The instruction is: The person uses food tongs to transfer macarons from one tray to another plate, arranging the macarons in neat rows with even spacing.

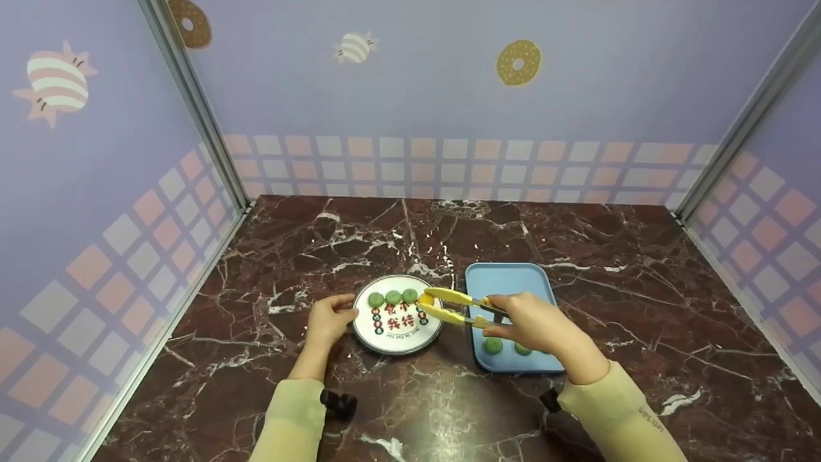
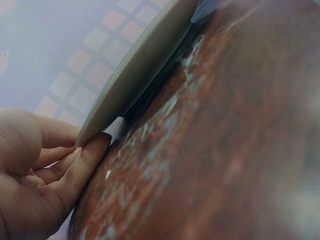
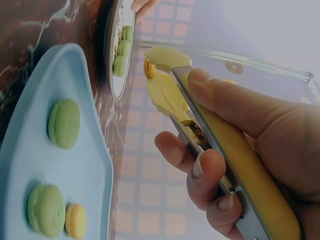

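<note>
My right hand [image 1: 535, 324] grips yellow-tipped tongs [image 3: 235, 160] with metal sides. Between their tips is a small yellow macaron [image 3: 149, 68], over the right part of a round white plate [image 1: 397, 346]. Three green macarons [image 1: 392, 297] sit in a row along the plate's far side, above red printed characters. On the left, my left hand [image 1: 330, 324] pinches the plate's rim. In the left wrist view, the thumb and fingers [image 2: 92, 155] meet at the plate's edge, and its pale underside shows.
Right of the plate lies a blue tray [image 1: 507, 277], partly under my right hand. Green macarons [image 3: 64, 123] and a yellow macaron [image 3: 76, 221] sit on it. The dark red marbled table [image 1: 353, 244] is bounded by lilac panels [image 1: 436, 83] at the back and sides.
</note>
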A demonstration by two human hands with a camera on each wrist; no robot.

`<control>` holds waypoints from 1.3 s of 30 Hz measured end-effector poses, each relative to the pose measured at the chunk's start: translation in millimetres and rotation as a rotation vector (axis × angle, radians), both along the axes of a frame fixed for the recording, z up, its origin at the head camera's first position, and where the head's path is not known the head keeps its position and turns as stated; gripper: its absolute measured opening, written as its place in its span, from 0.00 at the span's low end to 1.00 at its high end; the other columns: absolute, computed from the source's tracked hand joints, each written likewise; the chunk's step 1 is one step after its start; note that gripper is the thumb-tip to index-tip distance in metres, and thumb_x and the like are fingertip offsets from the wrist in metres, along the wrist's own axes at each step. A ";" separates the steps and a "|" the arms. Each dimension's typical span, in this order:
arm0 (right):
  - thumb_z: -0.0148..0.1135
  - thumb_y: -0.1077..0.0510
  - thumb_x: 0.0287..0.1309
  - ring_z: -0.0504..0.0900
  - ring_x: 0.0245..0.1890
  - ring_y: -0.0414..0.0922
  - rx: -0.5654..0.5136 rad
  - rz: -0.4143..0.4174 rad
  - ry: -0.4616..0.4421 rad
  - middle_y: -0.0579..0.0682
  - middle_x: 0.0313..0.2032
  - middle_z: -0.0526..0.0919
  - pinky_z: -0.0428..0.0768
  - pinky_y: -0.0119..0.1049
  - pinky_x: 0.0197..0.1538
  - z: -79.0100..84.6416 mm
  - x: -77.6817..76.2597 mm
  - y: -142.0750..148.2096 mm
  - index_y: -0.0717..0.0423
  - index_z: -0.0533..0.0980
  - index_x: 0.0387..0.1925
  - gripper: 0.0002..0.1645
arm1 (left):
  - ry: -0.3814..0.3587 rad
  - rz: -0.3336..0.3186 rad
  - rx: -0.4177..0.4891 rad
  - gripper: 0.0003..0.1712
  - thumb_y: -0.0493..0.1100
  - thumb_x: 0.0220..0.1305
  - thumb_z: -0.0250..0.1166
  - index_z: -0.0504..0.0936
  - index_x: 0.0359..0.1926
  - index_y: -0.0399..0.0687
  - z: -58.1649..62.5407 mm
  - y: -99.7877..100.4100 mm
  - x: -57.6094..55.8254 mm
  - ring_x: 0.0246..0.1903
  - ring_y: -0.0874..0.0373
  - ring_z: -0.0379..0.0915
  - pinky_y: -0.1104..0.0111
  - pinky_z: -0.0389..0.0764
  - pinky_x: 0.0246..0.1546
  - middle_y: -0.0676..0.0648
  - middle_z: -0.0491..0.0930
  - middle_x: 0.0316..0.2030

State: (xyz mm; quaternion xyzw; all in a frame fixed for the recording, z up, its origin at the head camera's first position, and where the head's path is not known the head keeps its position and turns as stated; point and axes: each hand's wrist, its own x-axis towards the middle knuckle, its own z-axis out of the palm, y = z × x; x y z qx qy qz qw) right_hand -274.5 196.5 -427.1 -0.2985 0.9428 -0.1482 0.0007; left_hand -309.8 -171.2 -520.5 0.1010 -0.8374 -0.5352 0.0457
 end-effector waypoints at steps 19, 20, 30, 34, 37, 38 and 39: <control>0.73 0.47 0.60 0.84 0.30 0.49 0.006 0.120 0.022 0.53 0.33 0.87 0.81 0.45 0.32 -12.2 -13.8 -49.9 0.58 0.80 0.47 0.22 | 0.033 0.004 -0.027 0.22 0.32 0.60 0.68 0.84 0.56 0.30 -0.7 -0.5 -0.7 0.46 0.41 0.86 0.66 0.90 0.35 0.29 0.86 0.49; 0.73 0.47 0.60 0.83 0.29 0.48 0.010 0.121 0.016 0.53 0.32 0.87 0.80 0.44 0.32 -13.3 -14.6 -52.2 0.58 0.80 0.47 0.22 | 0.034 0.002 -0.029 0.22 0.32 0.60 0.68 0.83 0.56 0.30 -0.7 -0.7 -0.9 0.46 0.41 0.86 0.66 0.90 0.35 0.29 0.86 0.49; 0.74 0.45 0.59 0.86 0.35 0.52 0.018 0.129 0.014 0.54 0.36 0.88 0.85 0.50 0.40 -23.5 -22.3 -70.7 0.58 0.81 0.47 0.23 | 0.030 0.000 -0.027 0.21 0.32 0.61 0.68 0.83 0.56 0.30 -0.6 -0.7 -1.0 0.46 0.41 0.86 0.66 0.89 0.34 0.29 0.86 0.49; 0.74 0.44 0.58 0.86 0.34 0.53 0.025 0.125 0.018 0.54 0.34 0.88 0.85 0.52 0.41 -26.9 -25.2 -75.9 0.58 0.81 0.45 0.23 | 0.029 -0.002 -0.055 0.21 0.33 0.62 0.69 0.84 0.56 0.31 -0.8 -1.6 -0.4 0.48 0.40 0.85 0.64 0.89 0.39 0.30 0.86 0.49; 0.73 0.44 0.59 0.86 0.35 0.54 0.032 0.124 0.020 0.54 0.33 0.87 0.86 0.53 0.42 -28.8 -27.1 -79.0 0.58 0.81 0.43 0.23 | 0.027 -0.005 -0.066 0.21 0.34 0.62 0.69 0.84 0.57 0.32 -0.8 -1.9 0.1 0.49 0.40 0.85 0.63 0.88 0.42 0.31 0.86 0.49; 0.73 0.45 0.59 0.86 0.34 0.54 0.033 0.126 0.020 0.54 0.32 0.87 0.86 0.52 0.41 -29.3 -27.7 -79.8 0.58 0.81 0.43 0.22 | 0.028 -0.008 -0.066 0.21 0.34 0.62 0.69 0.84 0.57 0.32 -0.7 -1.8 0.2 0.49 0.40 0.85 0.63 0.88 0.43 0.31 0.86 0.50; 0.73 0.45 0.59 0.86 0.34 0.55 0.032 0.123 0.012 0.54 0.32 0.86 0.86 0.53 0.41 -29.6 -28.3 -80.5 0.58 0.81 0.43 0.22 | 0.026 -0.009 -0.065 0.21 0.34 0.62 0.69 0.84 0.57 0.32 -0.5 -1.6 0.4 0.49 0.40 0.85 0.63 0.88 0.42 0.31 0.86 0.50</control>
